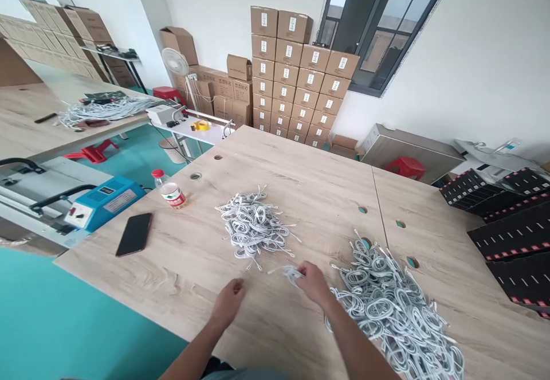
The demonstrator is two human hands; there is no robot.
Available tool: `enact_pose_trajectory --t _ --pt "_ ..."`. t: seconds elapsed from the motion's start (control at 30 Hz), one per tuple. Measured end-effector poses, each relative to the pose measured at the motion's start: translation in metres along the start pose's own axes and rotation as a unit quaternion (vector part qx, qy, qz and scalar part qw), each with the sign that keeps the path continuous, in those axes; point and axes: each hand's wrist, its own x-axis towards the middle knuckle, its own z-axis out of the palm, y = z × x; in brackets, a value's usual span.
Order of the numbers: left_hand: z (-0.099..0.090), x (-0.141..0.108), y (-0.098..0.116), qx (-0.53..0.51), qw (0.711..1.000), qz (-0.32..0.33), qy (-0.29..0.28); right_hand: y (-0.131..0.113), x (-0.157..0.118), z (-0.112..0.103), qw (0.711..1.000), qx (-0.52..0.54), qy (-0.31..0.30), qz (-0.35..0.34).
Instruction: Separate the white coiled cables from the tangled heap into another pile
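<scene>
In my right hand (pixel 313 281) is a coiled white cable (pixel 292 274), pinched between the fingers and held over the table, slightly blurred. My left hand (pixel 228 302) is to the left of it, its fingers curled in and nothing visible in them. Beyond both hands lies a smaller pile of coiled white cables (pixel 258 225), their plugs sticking out at the edges. A larger pile of similar coiled cables (pixel 395 305) spreads over the right part of the table, partly behind my right forearm.
The wooden table (pixel 180 300) carries a black phone (pixel 134 234) and a red-capped bottle (pixel 171 190) at left. Round holes pierce its top. A blue machine (pixel 107 199) stands beyond the left edge. Black boxes (pixel 511 242) are stacked at right, cardboard boxes (pixel 296 76) by the wall.
</scene>
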Motion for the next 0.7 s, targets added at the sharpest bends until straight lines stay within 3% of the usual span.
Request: enact_pose_trajectory --t 0.1,0.17,0.23,0.27,0.33,0.43,0.53,0.63,0.7 --pt "-0.029 0.019 -0.01 0.008 0.998 -0.003 0.057 0.057 -0.031 -0.078 0.992 -0.109 -0.069 -0.001" --pt "-0.042 0.032 -0.013 0.021 0.996 0.007 0.083 0.087 -0.044 -0.122 0.979 -0.184 -0.069 0.051" --pt "-0.048 0.045 -0.012 0.036 0.994 0.031 0.098 0.096 -0.043 -0.144 0.96 -0.261 -0.025 0.098" --pt "-0.048 0.05 -0.009 0.044 0.993 0.047 0.101 0.091 -0.038 -0.145 0.952 -0.287 -0.002 0.103" --pt "-0.044 0.059 -0.002 0.062 0.989 0.083 0.101 0.064 -0.019 -0.125 0.952 -0.297 0.012 0.075" --pt "-0.034 0.068 0.008 0.094 0.983 0.125 0.1 0.012 0.009 -0.062 0.965 -0.257 -0.051 -0.008" --pt "-0.028 0.072 0.012 0.122 0.978 0.132 0.106 -0.008 0.016 -0.009 0.92 -0.338 -0.173 -0.096" --pt "-0.026 0.074 0.009 0.133 0.977 0.129 0.107 0.009 0.011 -0.003 0.858 -0.436 -0.265 -0.057" --pt "-0.025 0.074 0.007 0.131 0.978 0.127 0.107 0.016 0.015 -0.014 0.862 -0.431 -0.267 -0.015"
